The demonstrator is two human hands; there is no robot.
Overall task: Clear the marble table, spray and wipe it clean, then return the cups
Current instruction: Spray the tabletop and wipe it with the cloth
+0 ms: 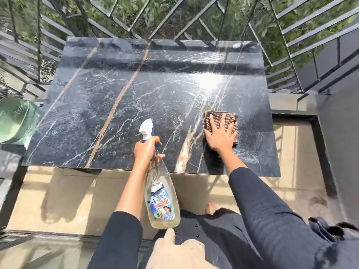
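Observation:
The black marble table (pixel 108 90) with white and gold veins fills the middle of the view; nothing stands on its top, and wet streaks shine on the right half. My left hand (pixel 146 150) grips the neck of a clear spray bottle (pixel 162 202) with a white and blue nozzle, held over the table's near edge. My right hand (pixel 220 135) presses flat with spread fingers on a brown striped cloth (pixel 231 118) lying on the marble near the front right. No cups are in view.
A green mesh basket (pixel 16 119) stands beyond the table's left edge. A black metal railing (pixel 303 45) with greenery behind it runs round the far and right sides. Beige floor tiles (pixel 64 193) lie in front of the table.

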